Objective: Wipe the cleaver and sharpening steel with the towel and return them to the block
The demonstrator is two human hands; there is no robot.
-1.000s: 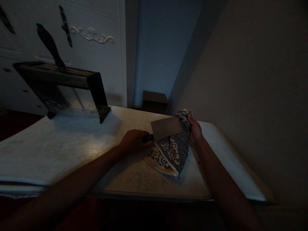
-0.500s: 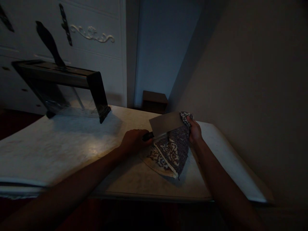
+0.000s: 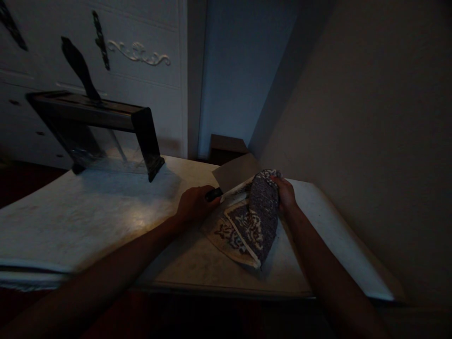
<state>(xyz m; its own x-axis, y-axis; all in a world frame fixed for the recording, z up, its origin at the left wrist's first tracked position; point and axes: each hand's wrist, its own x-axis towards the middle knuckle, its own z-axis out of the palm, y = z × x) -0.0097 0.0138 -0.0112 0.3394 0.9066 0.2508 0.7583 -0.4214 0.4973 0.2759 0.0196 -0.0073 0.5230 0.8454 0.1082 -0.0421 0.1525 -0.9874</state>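
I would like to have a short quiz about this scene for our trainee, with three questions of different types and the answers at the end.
1. Which hand grips the dark handle of the wide blade?
2. True or false: the patterned cloth hides part of the wide blade.
3. Choose one. Where is the black-framed stand?
A) Under the patterned cloth
B) On the table, to the left of the patterned cloth
C) On top of the wide blade

Key:
1. The left hand.
2. True; it covers the end nearer the right hand.
3. B.
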